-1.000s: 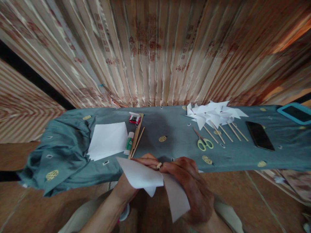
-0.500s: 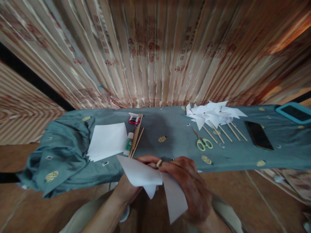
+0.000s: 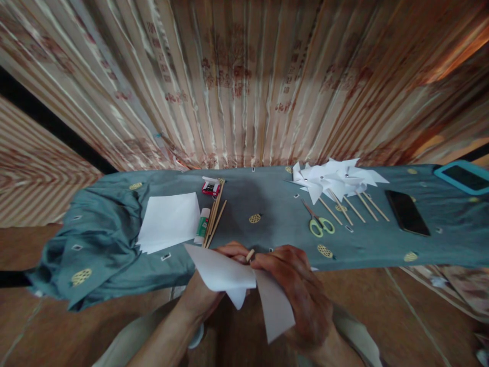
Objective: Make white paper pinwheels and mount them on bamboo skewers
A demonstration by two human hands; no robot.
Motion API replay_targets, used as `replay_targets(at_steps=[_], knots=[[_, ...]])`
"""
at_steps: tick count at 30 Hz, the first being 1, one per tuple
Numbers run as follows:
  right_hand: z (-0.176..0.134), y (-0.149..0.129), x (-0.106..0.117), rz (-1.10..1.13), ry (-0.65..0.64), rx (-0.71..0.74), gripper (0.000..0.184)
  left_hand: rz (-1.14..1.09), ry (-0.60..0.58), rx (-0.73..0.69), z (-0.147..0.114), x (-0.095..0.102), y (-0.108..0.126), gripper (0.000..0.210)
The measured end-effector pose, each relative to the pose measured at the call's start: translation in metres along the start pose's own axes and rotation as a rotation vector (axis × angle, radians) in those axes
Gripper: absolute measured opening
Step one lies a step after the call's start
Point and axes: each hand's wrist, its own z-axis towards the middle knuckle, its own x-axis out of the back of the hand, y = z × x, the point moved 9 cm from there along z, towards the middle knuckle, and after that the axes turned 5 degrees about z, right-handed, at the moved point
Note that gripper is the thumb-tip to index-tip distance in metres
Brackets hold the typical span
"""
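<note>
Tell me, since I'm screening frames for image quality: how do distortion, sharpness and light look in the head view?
Head view: wide-angle bending bows the curtain folds outward and curves the table edge; the hands, left hand and right hand, and the white paper look slightly soft; light is dim and warm, brighter orange at upper right; no hard glare, though the dark phone shows little detail.

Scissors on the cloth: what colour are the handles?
The scissors have pale yellow-green handles, seen in the head view, right of centre.
</note>
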Motion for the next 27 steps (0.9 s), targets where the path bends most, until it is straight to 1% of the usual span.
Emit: replay_targets(at_steps=[3,8,16,20,27], knots=[[-0.0005,-0.0003,0.0003,-0.009,0.007,-0.003,0.026,0.013,-0.016,-0.007,0.0002,-0.0010,0.0018,0.012],[-0.0026,0.0004,-0.0022,-0.014,-0.019,-0.010,0.025,0.039,-0.019,-0.013,0.0012,0.0011,0.0003,0.011],[-0.0017,0.0004,-0.0010,0.007,-0.008,-0.001,0.026,0.064,-0.008,-0.014,0.0000,0.0028,-0.0021,0.013],[-0.0021,0.0011,-0.0017,0.020,-0.021,-0.004,0.028,0.074,-0.014,-0.022,-0.0003,0.0027,-0.0010,0.011],[-0.0050,0.0017,-0.0033,0.042,-0.029,0.004,0.028,0.088,-0.006,-0.009,-0.0007,0.0018,0.0035,0.014]])
